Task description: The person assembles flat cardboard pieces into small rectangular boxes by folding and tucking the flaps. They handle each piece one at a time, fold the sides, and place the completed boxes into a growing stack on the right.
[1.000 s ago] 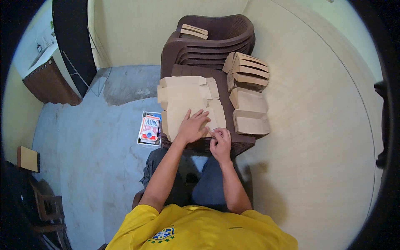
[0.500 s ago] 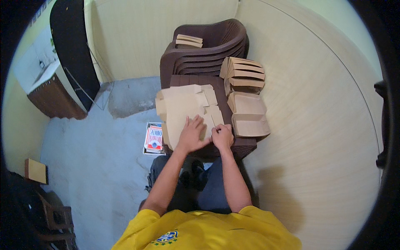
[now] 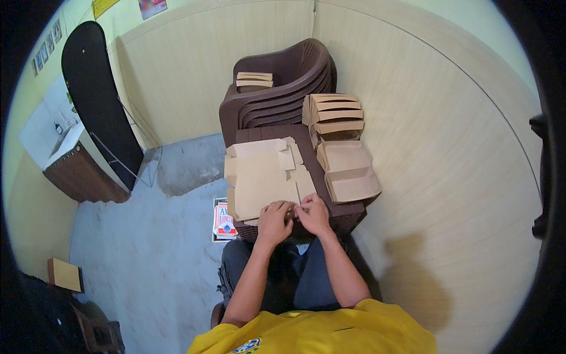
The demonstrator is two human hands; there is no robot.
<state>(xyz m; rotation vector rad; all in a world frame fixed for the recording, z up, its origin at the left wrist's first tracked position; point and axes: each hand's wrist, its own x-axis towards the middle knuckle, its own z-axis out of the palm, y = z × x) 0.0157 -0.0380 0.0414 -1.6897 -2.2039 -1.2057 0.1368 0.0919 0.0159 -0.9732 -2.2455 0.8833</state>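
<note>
A flat brown cardboard box blank, with cut flaps along its sides, lies on a dark brown woven-pattern table. My left hand rests with curled fingers on the blank's near edge, its thumb and fingertips closed at the card. Close beside it, my right hand pinches the near right corner flap. The fingertips of both hands almost meet there, and they partly hide the fold. Other flat blanks seem to lie beneath the top one.
Folded open cardboard boxes stand at the table's right edge, with a nested stack of boxes behind. Stacked brown plastic chairs hold more cardboard pieces. A printed carton sits on the floor to the left.
My left hand has gone from lying spread on the blank to curled fingers at its near edge, next to my right hand. The view has shifted upward a little.
</note>
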